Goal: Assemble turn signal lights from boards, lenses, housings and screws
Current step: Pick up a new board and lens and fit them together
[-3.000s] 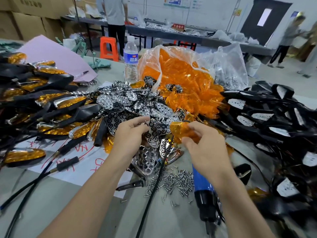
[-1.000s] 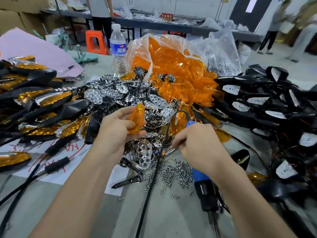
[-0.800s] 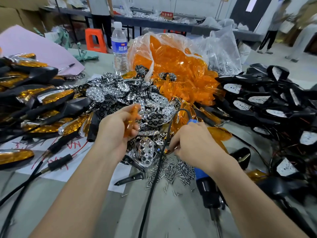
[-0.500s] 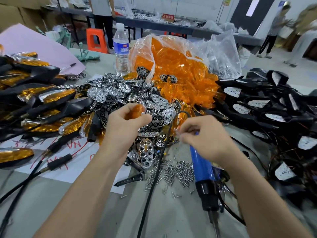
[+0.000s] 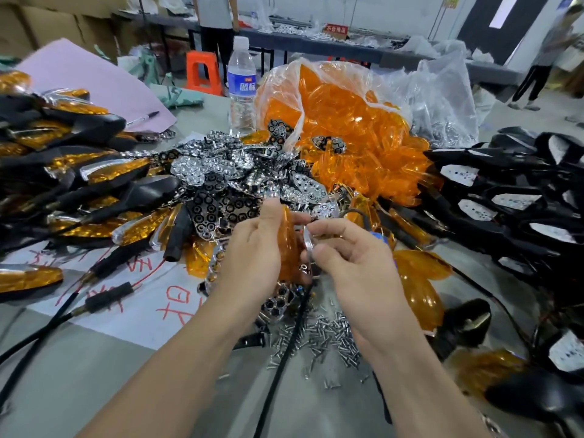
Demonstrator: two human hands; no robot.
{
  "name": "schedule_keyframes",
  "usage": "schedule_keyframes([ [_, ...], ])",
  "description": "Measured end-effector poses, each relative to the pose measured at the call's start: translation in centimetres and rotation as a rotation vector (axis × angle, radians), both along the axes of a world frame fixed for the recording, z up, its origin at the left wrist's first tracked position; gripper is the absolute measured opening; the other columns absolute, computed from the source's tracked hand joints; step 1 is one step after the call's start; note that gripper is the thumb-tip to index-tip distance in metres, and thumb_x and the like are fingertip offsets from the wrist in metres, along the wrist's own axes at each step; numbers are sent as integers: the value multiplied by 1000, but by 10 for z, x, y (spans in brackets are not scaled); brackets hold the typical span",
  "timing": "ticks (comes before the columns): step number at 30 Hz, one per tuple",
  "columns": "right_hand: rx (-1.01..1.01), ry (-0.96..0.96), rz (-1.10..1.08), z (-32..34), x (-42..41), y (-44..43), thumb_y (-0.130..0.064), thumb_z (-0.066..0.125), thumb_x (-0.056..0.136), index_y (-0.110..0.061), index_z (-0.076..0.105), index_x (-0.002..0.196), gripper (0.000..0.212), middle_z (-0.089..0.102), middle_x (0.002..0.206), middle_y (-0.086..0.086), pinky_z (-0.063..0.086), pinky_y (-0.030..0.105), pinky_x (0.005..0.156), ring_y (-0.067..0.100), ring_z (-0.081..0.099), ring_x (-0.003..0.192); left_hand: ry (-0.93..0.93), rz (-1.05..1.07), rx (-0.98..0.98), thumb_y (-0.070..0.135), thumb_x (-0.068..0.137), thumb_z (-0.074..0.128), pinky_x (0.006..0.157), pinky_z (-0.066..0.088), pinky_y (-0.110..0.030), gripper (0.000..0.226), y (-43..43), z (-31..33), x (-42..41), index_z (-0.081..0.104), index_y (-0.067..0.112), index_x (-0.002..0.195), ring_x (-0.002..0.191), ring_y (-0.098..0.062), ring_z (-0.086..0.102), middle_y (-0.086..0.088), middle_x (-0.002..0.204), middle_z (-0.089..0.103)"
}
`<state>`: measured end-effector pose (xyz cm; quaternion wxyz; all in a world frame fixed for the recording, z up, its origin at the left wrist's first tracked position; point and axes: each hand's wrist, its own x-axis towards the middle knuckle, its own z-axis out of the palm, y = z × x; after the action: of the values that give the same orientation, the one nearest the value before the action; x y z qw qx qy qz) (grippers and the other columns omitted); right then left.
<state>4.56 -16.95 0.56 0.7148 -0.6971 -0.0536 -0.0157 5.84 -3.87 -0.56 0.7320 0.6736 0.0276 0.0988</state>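
**Table, near edge.** A black cable runs from 6 o'clock up toward the hands. A heap of loose screws lies at 6 o'clock of the hands and touches the cable.

**Left hand.** The fingers are curled round an amber lens, with the thumb across its upper end. The lens is held above the table, edge-on to the camera. Its long axis runs from 6 to 12 o'clock, near upright.

**Right hand.** Thumb and forefinger pinch a chromed reflector board; the other fingers are loosely curled and hold nothing. The board is also edge-on, with its long axis from 6 to 12 o'clock, parallel to the lens and just beside its right face. Contact between the two cannot be told.

**9 o'clock of the hands.**
- White paper with red writing lies flat on the table.
- Assembled lights are stacked beyond it, amber faces up, long axes mostly from 9 to 3 o'clock.

**12 o'clock.** A pile of loose chromed boards lies just behind the hands.

**1 o'clock.** An open clear bag of amber lenses touches the board pile.

**3 o'clock.** Black housings are heaped, several showing white dotted inserts.

**Far side.**
- A water bottle stands upright at 11 o'clock.
- A pink sheet lies at 10 o'clock, with a pen on its near edge.
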Motion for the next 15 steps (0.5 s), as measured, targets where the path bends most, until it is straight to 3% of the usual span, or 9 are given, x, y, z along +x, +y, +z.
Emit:
schedule_keyframes([
  [3,39,1,9,-2,-1,-5,11,56,96,-15,74,97,32,71,69,5,50,16,55,4,62,59,-36,-9,47,62,105,32,55,58,-22,61,-3,-3,2,81,29,94,69,-10,75,2,80,78],
  [5,86,18,53,-2,-2,-9,11,57,95,-14,73,94,30,70,66,-4,41,15,46,3,51,48,-45,-17,123,64,105,30,60,58,-23,61,-6,-6,2,81,33,94,76,-8,75,6,82,79],
  [8,109,33,111,-4,1,-8,10,60,93,-17,72,88,30,66,63,-1,33,22,42,11,41,45,-64,20,180,62,104,30,60,57,-22,60,-8,-8,1,80,33,91,72,-7,74,9,78,77],
  [13,-81,-85,29,-12,-2,-5,8,74,76,-28,71,87,38,68,64,-2,47,20,49,8,58,49,-96,68,267,65,102,33,55,49,-15,58,-11,-11,0,79,33,86,66,-2,69,13,70,74],
  [15,-142,-139,-24,-13,-2,-5,11,74,78,-31,73,85,43,71,69,-3,51,21,51,7,62,56,-79,69,293,67,100,32,56,51,-21,60,-11,-11,2,80,33,87,67,-3,70,13,72,75],
])
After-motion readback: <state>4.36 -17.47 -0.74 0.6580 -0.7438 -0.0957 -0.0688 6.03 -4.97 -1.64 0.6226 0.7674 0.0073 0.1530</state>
